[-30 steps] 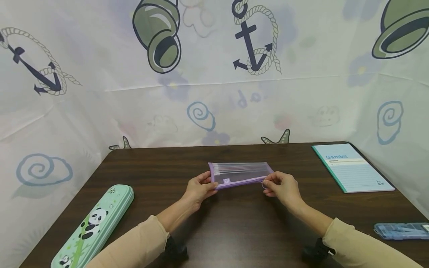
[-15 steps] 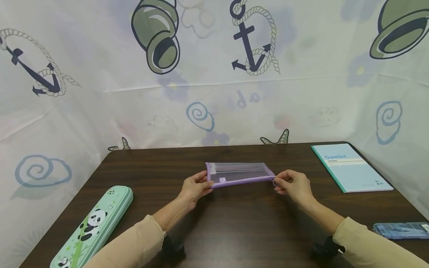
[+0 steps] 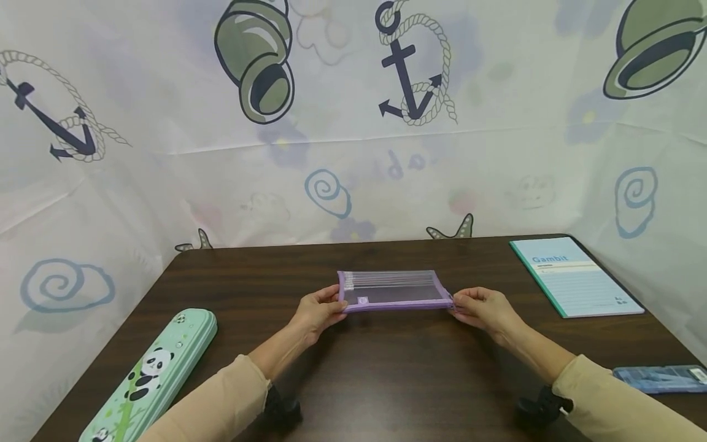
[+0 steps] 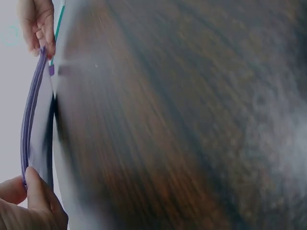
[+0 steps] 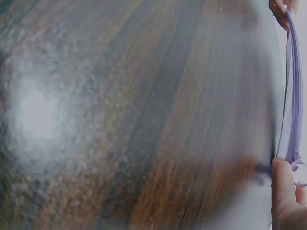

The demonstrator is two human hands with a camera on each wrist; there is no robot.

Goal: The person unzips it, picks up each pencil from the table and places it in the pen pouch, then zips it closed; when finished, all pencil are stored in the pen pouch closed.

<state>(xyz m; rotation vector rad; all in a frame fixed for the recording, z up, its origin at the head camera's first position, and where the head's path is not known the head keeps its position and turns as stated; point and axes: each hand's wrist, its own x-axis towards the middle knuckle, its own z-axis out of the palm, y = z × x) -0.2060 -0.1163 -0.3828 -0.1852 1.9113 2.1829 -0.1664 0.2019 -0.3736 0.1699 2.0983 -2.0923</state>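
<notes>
Between my two hands hangs a see-through zip pouch (image 3: 396,296) with purple trim, a little above the table. Several thin sticks with white ends lie inside it; their kind is unclear. My left hand (image 3: 317,314) pinches the pouch's left end, thumb on the near edge. At the right end, my right hand (image 3: 487,312) pinches the corner where the zip ends. A purple pull ring (image 5: 298,173) shows there in the right wrist view, beside the right thumb. The purple zip edge (image 4: 29,120) runs between both hands in the left wrist view.
On the left lies a green panda pencil case (image 3: 151,374). A notebook (image 3: 577,279) marked "Gambit" lies at the back right, and a flat blue translucent case (image 3: 660,379) near the right edge. A patterned curtain (image 3: 353,141) stands behind the dark wooden table (image 3: 409,380).
My right hand has moved right along the zip with the pull ring, to the pouch's right end. The pouch has shifted slightly left and its near edge is more level. My left hand keeps its grip.
</notes>
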